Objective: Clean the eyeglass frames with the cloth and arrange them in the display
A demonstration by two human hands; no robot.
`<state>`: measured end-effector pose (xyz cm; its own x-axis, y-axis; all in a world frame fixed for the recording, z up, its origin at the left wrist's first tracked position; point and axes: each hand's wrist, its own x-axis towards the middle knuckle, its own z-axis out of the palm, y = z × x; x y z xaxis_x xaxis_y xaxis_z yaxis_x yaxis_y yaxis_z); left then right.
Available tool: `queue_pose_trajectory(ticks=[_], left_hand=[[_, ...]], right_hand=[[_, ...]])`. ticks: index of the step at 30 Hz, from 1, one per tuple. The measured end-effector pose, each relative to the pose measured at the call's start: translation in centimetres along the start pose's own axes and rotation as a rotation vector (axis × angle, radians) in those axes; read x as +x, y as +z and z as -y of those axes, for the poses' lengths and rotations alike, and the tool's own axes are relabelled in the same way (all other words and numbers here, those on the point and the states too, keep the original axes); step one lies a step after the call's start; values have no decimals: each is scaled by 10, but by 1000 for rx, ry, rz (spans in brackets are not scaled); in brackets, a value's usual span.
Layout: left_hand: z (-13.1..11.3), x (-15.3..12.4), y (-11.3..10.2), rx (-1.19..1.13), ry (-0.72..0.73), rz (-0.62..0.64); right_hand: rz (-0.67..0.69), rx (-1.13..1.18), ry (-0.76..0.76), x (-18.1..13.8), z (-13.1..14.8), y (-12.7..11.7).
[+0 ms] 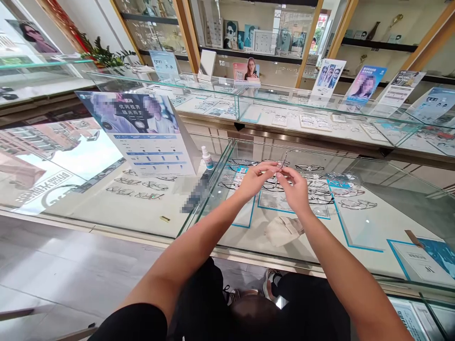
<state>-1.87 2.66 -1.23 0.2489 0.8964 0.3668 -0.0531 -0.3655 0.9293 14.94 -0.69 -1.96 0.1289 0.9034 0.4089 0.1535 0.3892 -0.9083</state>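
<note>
Glass counter (373,227) in an optician's shop — both hands (254,181) pinching one thin wire frame (285,158)

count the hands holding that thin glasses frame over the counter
2: the left hand pinches the glasses frame from its left side, the right hand from its right, both above the glass counter. No other person's hand shows.

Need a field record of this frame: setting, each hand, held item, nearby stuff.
setting: eyewear shop, glass display counter
left hand: fingers pinch a thin wire glasses frame
right hand: fingers pinch the same glasses frame from the other side
frame position: held up above the counter glass
nearby: beige cloth under the right wrist; spray bottle and sign stand to the left
in case: rows of glasses
</note>
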Motion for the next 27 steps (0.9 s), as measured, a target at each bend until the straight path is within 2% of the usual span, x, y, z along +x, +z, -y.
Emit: queue_pose_trajectory(ticks=[2, 5, 8, 10, 13, 19, 23, 27], left_hand=[[-1, 2, -8, 268, 164, -177], [2, 13, -36, 628, 343, -583], [13, 25, -73, 736, 275, -899], [21, 31, -94, 737, 156, -1016], [33, 32, -111, 711, 30, -1076], [54, 34, -121, 641, -119, -1088], [68, 37, -134, 538, -240, -1072], [78, 36, -142, 472, -297, -1024]], right_hand=[[-46, 6, 13, 2, 1, -4], [-107, -12, 9, 6, 0, -12], [-131, -18, -8, 9, -3, -17], [-140, -17, -16, 10, -5, -18], [-148, 1, -22, 10, -5, -19], [-156, 0, -23, 8, -3, -20], [-157, 26, -10, 9, -4, -21], [-167, 90, 6, 10, -2, -22]])
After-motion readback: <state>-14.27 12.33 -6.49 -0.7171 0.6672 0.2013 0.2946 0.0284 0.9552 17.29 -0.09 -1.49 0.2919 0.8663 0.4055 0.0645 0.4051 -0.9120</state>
